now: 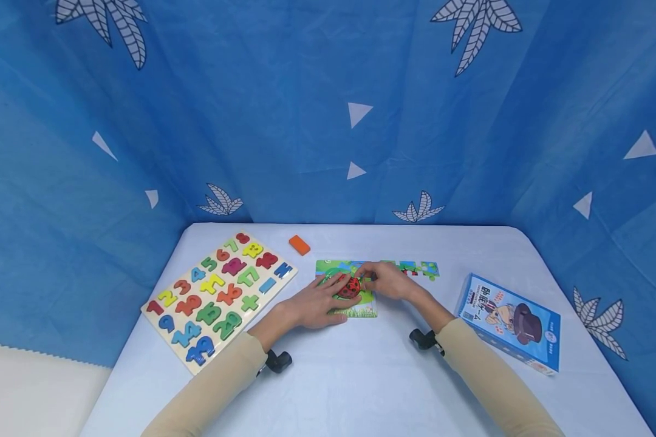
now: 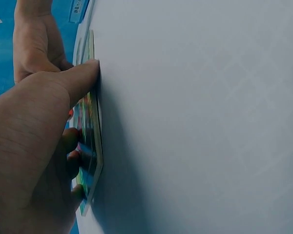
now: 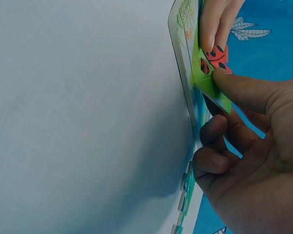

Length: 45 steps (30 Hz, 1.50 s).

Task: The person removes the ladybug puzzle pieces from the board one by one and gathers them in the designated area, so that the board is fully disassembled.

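Observation:
A jigsaw puzzle board [image 1: 363, 312] with a grassy green picture lies on the table. My left hand [image 1: 317, 305] rests on it with its fingers spread, and its thumb touches the board's near edge in the left wrist view. My right hand [image 1: 390, 281] pinches a green puzzle piece [image 3: 211, 82] between thumb and fingers. Tilted up from the board in the right wrist view, that piece adjoins a red ladybug picture [image 1: 349, 287], where left fingertips also touch. Several joined puzzle pieces [image 1: 429, 268] lie right of the board, partly hidden by my right hand.
At the left lies a wooden number board [image 1: 202, 297] with colourful numerals. An orange block [image 1: 299, 244] sits behind the puzzle. A blue game box [image 1: 511, 321] stands to the right. Blue patterned cloth [image 1: 317, 139] hangs behind the white table [image 1: 355, 388].

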Each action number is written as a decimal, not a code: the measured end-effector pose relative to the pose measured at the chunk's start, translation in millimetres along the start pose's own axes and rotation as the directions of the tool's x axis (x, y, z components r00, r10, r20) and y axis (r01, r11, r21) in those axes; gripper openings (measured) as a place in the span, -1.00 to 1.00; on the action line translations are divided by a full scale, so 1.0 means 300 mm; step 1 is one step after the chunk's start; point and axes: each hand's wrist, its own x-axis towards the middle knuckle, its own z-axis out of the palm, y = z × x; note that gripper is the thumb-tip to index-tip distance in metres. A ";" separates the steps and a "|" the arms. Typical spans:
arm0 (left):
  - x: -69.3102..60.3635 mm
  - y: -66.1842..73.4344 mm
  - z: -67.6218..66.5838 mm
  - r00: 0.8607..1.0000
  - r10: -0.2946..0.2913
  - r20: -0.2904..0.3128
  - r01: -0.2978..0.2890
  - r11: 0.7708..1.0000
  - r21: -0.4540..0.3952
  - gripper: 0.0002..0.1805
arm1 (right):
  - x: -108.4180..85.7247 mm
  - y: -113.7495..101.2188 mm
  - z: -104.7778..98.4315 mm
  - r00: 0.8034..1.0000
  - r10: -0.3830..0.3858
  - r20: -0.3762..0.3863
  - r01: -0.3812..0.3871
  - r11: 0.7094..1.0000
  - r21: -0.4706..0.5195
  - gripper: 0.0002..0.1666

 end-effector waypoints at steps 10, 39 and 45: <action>0.000 -0.002 -0.004 1.000 -0.002 0.003 0.002 1.000 -0.007 -0.39 | -0.012 -0.006 -0.020 1.000 0.003 -0.003 -0.003 0.999 0.032 -0.76; -0.003 0.002 -0.012 1.000 0.011 0.003 -0.011 1.000 -0.006 -0.38 | -0.210 0.172 -0.347 0.925 0.288 0.248 -0.254 0.954 -0.160 -0.75; -0.007 0.006 -0.013 1.000 0.011 0.001 -0.011 1.000 -0.007 -0.38 | -0.217 0.197 -0.352 0.913 0.326 0.246 -0.285 0.940 -0.188 -0.73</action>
